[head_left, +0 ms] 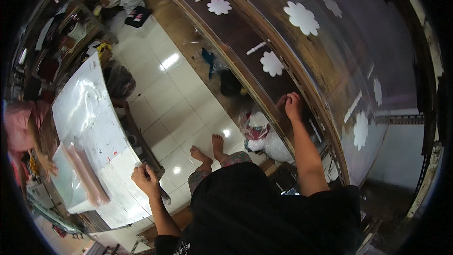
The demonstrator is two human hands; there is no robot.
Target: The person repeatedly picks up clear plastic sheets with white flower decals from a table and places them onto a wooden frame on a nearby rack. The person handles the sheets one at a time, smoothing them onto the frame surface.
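My right hand [293,107] is at the dark glossy panel [245,38] on the right, its fingers bent and drawn together. A darker shape beside the fingertips looks like their reflection; whatever they pinch is hidden. Closest to it is a white flower-shaped print [272,63] with a short white bar [256,48] above it. My left hand [145,178] hangs over the near right edge of the white-topped table [87,108], fingers curled inward, with nothing visible in them. Further left on that table lies a pinkish translucent bundle [85,174].
Left of the table stands another person in a pink top [21,125], a hand [47,166] near the bundle. Tiled floor [165,89] runs between table and panels. Plastic-wrapped goods [269,141] lie under the right-hand panels. A large clear sheet [330,56] bears more white flowers.
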